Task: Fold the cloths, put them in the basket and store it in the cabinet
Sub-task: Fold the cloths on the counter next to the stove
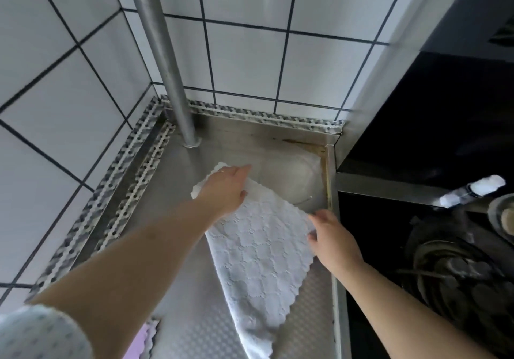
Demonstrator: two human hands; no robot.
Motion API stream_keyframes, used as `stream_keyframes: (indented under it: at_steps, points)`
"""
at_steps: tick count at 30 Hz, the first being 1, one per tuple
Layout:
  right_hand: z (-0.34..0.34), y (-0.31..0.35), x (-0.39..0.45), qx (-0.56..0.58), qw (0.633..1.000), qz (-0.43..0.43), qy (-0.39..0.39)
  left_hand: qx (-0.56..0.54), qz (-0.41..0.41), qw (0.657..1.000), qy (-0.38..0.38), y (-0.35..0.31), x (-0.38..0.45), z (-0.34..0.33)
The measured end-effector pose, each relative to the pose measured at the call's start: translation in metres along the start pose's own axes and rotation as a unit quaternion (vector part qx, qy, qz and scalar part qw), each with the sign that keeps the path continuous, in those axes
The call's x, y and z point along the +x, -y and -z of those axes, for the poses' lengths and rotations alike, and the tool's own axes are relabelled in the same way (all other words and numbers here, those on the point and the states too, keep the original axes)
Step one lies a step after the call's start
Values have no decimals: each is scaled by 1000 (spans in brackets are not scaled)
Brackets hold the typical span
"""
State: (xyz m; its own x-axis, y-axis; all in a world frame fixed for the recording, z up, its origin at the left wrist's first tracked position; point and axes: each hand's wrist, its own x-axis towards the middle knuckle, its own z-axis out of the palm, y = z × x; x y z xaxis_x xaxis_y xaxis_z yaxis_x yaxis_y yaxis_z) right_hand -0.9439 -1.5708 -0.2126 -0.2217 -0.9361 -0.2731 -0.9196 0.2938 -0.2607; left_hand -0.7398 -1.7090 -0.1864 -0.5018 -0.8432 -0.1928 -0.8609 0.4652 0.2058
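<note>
Now left hand (226, 189) presses flat, fingers spread, on white cloth (261, 247) atop steel counter (172, 192); right hand (332, 237) pinches its right edge.

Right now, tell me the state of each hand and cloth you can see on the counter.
white cloth: lying on the steel counter, not yet neatly folded, near end hanging toward the front.
left hand: resting on the cloth's far corner, fingers extended.
right hand: at the cloth's right edge, fingers curled on it.
purple cloth: only a corner shows at the bottom edge.
</note>
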Motion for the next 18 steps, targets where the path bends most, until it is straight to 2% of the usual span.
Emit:
stream_keyframes:
  at_steps: [7, 14, 18]
  points:
    - [-1, 8, 22, -21, 1000, 3, -17, 170, -116, 979, 0, 10, 30, -9]
    - [7, 11, 21, -23, 1000, 7, -20, 183, -91, 979, -17, 17, 28, -4]
    - [19, 20, 11, -27, 999, 18, -34, 228, -98, 968, -44, 26, 15, 6]
